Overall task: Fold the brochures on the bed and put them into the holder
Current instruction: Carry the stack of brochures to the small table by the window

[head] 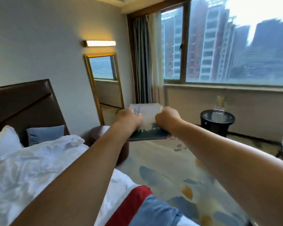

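I hold a brochure [148, 121] out in front of me in the air, above the carpet beyond the bed's edge. It is white on top with a dark teal skyline band along its near edge. My left hand [129, 119] grips its left side and my right hand [167, 119] grips its right side, fingers curled round the paper. The frame is blurred by motion. A clear acrylic holder [219, 105] stands on a small round black table at the right, under the window. The bed [39, 160] with a rumpled white duvet lies at lower left.
A dark headboard [23, 103], a white pillow and a blue cushion are at the left. A gold-framed mirror [104, 85] leans on the wall. The round black table [216, 121] stands by the window wall. A red and blue cloth [145, 206] lies on the bed's near corner. Patterned carpet spreads between.
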Demonstrator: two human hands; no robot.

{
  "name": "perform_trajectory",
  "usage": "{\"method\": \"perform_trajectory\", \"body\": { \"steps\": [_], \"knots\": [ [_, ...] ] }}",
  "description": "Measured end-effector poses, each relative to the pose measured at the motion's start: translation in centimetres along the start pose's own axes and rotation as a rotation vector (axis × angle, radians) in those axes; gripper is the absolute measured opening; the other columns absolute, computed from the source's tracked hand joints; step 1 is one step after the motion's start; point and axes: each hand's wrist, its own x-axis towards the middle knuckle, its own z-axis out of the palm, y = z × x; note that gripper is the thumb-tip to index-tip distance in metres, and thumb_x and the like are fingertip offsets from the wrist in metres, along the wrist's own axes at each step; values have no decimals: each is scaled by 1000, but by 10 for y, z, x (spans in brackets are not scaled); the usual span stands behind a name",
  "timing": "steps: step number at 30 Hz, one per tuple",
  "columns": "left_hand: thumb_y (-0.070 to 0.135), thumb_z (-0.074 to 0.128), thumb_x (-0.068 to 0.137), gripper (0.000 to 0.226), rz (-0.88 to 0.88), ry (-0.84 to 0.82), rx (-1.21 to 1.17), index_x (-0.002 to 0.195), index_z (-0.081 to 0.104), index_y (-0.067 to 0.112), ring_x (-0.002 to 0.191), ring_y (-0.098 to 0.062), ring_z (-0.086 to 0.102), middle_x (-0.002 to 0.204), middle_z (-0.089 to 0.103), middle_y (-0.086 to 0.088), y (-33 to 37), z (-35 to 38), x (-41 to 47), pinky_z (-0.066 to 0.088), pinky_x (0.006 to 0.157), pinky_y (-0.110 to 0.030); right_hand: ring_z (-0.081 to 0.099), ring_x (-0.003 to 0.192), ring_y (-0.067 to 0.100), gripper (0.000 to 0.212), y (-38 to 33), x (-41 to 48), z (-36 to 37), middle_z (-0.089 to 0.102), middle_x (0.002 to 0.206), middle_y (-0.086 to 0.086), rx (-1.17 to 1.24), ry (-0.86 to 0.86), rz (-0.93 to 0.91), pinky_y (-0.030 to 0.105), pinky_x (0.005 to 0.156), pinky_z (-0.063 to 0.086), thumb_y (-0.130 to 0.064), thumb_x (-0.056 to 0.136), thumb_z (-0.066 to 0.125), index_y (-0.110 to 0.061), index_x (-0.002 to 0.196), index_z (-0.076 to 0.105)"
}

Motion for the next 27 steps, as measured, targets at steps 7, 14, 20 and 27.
{"method": "perform_trajectory", "body": {
  "steps": [7,14,20,27],
  "knots": [
    [50,54,98,50,276,-117,-46,135,62,16,102,-28,63,125,67,-11,156,82,-13,53,91,-38,62,102,31,19,128,-8,-111,65,110,16,-121,181,220,34,78,47,-13,103,45,-5,105,62],
    [51,55,98,50,477,-196,-103,132,63,15,91,-21,60,119,69,-10,301,152,-13,49,79,-35,57,92,29,26,234,3,-221,67,120,20,-114,341,358,30,78,42,-11,95,50,0,113,65],
    [47,53,99,48,512,-237,-158,132,64,14,98,-25,61,123,68,-8,387,192,7,47,84,-32,54,92,30,33,288,36,-287,66,124,21,-142,391,381,29,78,40,-13,93,49,-2,120,65],
    [43,55,100,41,562,-253,-155,126,66,13,96,-23,63,119,69,-8,454,235,58,52,85,-34,53,95,30,37,350,102,-319,65,126,20,-108,446,376,26,80,36,-28,105,47,0,124,64]
  ]
}}
